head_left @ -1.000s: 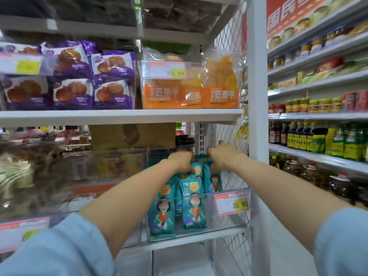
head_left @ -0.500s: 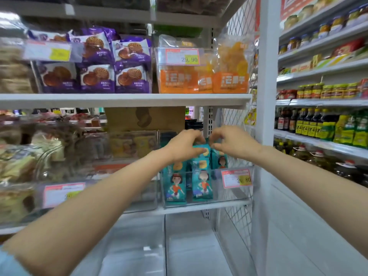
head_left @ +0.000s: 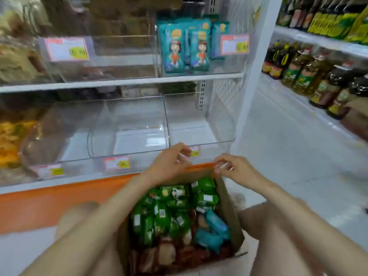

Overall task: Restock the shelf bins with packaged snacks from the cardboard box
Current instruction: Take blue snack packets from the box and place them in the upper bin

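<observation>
Half a second ago our hands were on the teal snack packs (head_left: 175, 50) in their clear bin (head_left: 225, 66). Now those stand at twelve o'clock, and our left hand (head_left: 169, 166) and right hand (head_left: 237, 170) hover loosely curled and empty over the cardboard box (head_left: 229, 208) at six, full of green packets (head_left: 163, 216). The floor (head_left: 288, 156) is pale, with oil bottles (head_left: 302, 76) at two.

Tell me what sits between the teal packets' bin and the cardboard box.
In the head view: the white shelf board, an empty-looking clear bin, then the left hand and right hand.
</observation>
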`<act>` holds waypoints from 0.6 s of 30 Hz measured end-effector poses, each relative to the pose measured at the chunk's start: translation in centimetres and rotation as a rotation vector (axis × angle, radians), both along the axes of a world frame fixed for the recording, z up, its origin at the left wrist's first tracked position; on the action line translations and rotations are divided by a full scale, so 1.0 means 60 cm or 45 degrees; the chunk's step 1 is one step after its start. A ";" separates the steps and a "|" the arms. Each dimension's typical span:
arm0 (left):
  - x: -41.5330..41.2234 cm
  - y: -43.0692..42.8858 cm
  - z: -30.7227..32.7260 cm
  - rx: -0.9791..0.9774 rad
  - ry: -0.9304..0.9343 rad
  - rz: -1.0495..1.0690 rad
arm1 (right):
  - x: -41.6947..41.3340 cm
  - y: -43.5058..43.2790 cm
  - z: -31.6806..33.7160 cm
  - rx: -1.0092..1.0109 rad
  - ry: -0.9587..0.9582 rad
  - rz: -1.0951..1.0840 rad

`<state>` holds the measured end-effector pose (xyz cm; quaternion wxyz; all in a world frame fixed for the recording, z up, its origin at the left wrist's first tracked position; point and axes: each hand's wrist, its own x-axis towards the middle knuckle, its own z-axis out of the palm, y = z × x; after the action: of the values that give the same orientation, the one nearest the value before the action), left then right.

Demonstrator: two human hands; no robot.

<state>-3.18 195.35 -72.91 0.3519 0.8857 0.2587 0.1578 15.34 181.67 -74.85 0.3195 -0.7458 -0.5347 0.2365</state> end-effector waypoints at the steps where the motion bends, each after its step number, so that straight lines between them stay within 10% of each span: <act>1: 0.001 -0.008 -0.041 -0.020 0.092 0.003 | -0.004 -0.009 -0.028 -0.056 0.007 0.014; 11: 0.086 -0.106 -0.336 -0.411 0.671 -0.030 | -0.011 -0.061 -0.176 -0.303 0.064 -0.121; 18: 0.154 -0.138 -0.467 -1.026 0.614 0.223 | 0.015 -0.051 -0.194 -0.320 -0.001 -0.090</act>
<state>6.06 187.04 -100.91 0.5825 0.6650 0.4472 -0.1358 16.26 178.60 -86.49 0.2316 -0.7984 -0.4743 0.2898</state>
